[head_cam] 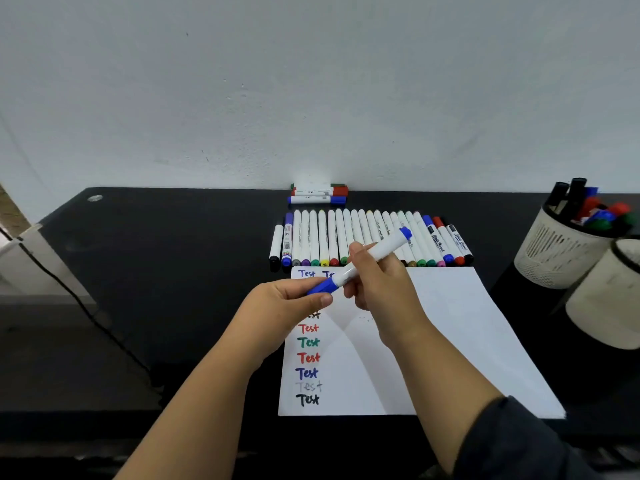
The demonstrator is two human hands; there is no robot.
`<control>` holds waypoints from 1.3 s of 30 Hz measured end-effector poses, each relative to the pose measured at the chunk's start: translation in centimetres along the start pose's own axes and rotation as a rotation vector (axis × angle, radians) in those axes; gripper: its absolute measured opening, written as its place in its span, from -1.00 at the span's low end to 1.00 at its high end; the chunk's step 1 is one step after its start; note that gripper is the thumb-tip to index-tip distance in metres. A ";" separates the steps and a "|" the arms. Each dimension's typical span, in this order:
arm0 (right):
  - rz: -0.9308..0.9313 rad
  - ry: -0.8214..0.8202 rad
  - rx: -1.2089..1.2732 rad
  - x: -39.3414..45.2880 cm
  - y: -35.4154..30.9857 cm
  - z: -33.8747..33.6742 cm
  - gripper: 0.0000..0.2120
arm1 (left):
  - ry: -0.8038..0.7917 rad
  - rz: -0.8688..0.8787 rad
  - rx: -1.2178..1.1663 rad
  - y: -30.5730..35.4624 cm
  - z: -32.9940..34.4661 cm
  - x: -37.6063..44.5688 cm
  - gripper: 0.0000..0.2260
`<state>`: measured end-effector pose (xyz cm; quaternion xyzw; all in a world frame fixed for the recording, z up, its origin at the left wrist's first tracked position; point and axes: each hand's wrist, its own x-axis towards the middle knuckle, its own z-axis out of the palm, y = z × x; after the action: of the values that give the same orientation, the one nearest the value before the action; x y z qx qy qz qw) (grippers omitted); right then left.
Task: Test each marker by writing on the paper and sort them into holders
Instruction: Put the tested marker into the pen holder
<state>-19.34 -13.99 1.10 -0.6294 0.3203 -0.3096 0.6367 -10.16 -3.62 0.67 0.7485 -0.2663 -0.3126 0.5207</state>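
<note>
My right hand (381, 282) grips the white barrel of a blue marker (381, 250), held slanted above the paper (450, 323). My left hand (291, 301) pinches the marker's blue cap (322, 287) at its lower end. The paper carries a column of "Test" words in several colours down its left side. Beyond the paper lies a row of several markers (332, 240) side by side. Two white holders stand at the right: the far holder (550, 254) contains several markers, and the near holder (606, 299) shows no contents from here.
Three more markers (317, 194) lie crosswise against the wall behind the row. The black table (173, 271) stretches left, where a dark cable (69, 292) runs over its edge. The wall rises right behind the table.
</note>
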 end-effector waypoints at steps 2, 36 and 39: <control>-0.048 0.063 -0.043 0.0 0.0 0.2 -0.83 | 0.002 -0.002 -0.003 0.1 0.0 0.0 -0.83; -0.406 0.056 -0.711 -2.7 -2.2 -3.2 -0.67 | 0.019 0.009 0.088 3.9 2.0 -3.4 -0.90; -0.658 0.122 -1.102 -2.9 -3.2 -4.6 -0.72 | 0.002 0.043 0.137 5.2 2.8 -3.7 -0.95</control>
<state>-24.74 -14.53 4.34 -0.9107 0.2581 -0.3142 0.0723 -15.12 -4.30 5.52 0.7769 -0.3025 -0.2818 0.4750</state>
